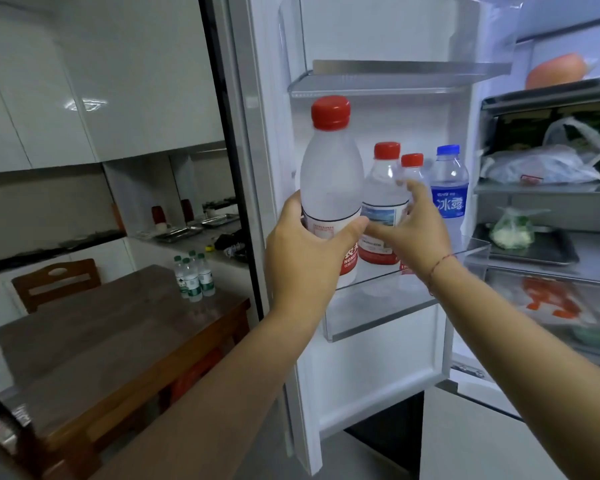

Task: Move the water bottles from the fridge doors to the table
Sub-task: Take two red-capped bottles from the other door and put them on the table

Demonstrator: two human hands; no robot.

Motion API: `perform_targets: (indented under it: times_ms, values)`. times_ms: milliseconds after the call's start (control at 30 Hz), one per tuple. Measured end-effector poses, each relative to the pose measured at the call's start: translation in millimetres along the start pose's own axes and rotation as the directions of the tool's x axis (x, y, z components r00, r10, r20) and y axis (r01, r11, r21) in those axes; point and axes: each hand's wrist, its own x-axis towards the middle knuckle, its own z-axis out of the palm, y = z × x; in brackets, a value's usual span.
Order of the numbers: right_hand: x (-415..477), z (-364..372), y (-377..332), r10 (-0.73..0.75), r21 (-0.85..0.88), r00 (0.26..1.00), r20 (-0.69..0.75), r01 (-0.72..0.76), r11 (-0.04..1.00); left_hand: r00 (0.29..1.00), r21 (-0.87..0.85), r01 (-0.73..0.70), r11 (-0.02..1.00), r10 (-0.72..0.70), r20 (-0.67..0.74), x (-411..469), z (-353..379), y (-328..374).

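My left hand (pixel 303 261) grips a frosted red-capped water bottle (pixel 329 181), lifted a little above the clear door shelf (pixel 478 249) of the open fridge door. My right hand (pixel 409 230) reaches with spread fingers at a second red-capped bottle (pixel 381 199), touching its side without closing on it. Behind my fingers stands a third, smaller red-capped bottle (pixel 412 164). A blue-capped bottle with a blue label (pixel 449 188) stands at the shelf's right end. Several small green-capped bottles (pixel 193 275) stand on the far corner of the wooden table (pixel 111 337).
A wooden chair (pixel 56 282) stands behind the table. A counter with metal trays (pixel 187 230) runs along the back wall. To the right, the fridge interior holds bagged food (pixel 544 164) and a dark tray (pixel 530 247). An empty door shelf (pixel 395 77) sits above the bottles.
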Motion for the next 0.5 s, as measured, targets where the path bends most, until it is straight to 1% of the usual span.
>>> perform_targets:
  times_ms: [133,167,233,333,500]
  values:
    - [-4.2,-28.0,-30.9,-0.086,0.197,0.989,-0.118,0.108,0.974,0.999,-0.040,0.022,0.999,-0.024,-0.042,3.1,-6.4,7.2]
    - [-7.1,-35.4,-41.2,-0.111,0.219,0.985,-0.133,0.138,0.966,0.998,-0.054,0.030,0.998,-0.033,-0.058,4.0,-8.7,10.0]
    - [-16.0,-48.7,-60.2,-0.157,0.207,0.979,-0.128,0.181,0.961,0.995,-0.074,0.044,0.996,-0.050,-0.086,4.4,-15.4,15.9]
    - [-35.4,-57.1,-77.2,-0.184,0.213,0.982,-0.039,0.188,0.959,0.990,-0.103,0.047,0.994,-0.060,-0.124,0.4,-33.5,20.6]
    - [-71.1,-30.8,-85.4,-0.139,0.271,0.976,0.167,0.091,0.958,0.985,-0.102,0.062,0.993,-0.077,-0.155,-15.7,-81.1,7.1]
